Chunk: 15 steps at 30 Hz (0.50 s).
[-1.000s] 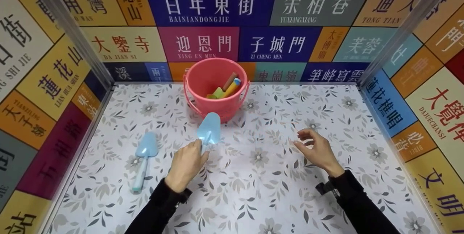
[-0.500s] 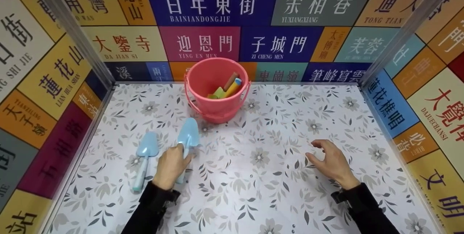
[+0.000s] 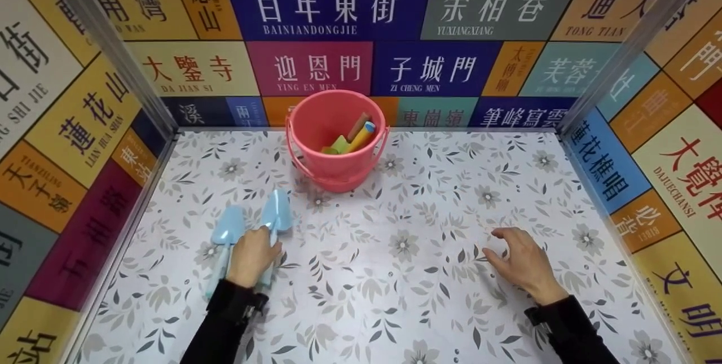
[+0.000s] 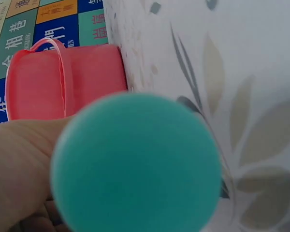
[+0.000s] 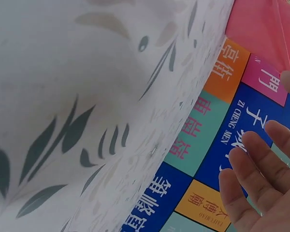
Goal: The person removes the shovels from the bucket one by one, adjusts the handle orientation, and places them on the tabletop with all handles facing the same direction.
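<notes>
My left hand [image 3: 252, 254] grips the handle of a light blue toy trowel [image 3: 276, 210], its blade pointing away toward the back wall. Just left of it lies a second light blue trowel [image 3: 228, 226], its handle partly hidden by the hand. In the left wrist view the round teal handle end [image 4: 135, 164] of the held trowel fills the middle. My right hand [image 3: 525, 265] holds nothing; its fingers are loosely bent over the tabletop at the right, and they look spread in the right wrist view [image 5: 261, 188].
A pink bucket [image 3: 338, 175] with its handle hanging in front stands at the back, holding a yellow-and-blue stick [image 3: 360, 137], a brown piece [image 3: 359, 126] and green pieces [image 3: 338, 145]. Panels with printed signs [image 3: 316, 0] enclose the floral tabletop [image 3: 406, 296] at back and sides.
My left hand has carried the trowel leftward and slightly nearer, from in front of the bucket to beside the other trowel. My right hand has drifted right and nearer to me.
</notes>
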{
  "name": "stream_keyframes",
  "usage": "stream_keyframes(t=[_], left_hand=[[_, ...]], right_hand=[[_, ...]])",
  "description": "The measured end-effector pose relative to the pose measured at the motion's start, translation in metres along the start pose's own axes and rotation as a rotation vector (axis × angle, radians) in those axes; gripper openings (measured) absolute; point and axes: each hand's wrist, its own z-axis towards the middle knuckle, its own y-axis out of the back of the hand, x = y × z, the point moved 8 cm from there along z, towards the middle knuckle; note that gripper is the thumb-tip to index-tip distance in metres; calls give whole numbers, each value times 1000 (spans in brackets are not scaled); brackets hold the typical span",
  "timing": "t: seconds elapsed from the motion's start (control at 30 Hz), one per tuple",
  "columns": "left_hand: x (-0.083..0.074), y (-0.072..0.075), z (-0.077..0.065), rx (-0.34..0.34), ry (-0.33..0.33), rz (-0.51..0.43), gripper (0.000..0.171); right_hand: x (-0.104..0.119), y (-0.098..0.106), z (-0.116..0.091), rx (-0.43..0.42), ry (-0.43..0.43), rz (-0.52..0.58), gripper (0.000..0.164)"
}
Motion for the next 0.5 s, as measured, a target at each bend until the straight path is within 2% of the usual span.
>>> stream_keyframes(t=[0.17,0.33,0.5], left_hand=[[10,-3,0,70,43,-32,28],[12,1,-1,68,42,-39,27],[14,4,-3,81,50,-40,28]], right_hand=[[0,-1,-5,16,25,-35,39],[-1,-2,-8,51,13,-57,36],[-5,-2,-11,85,-33,-72,34]])
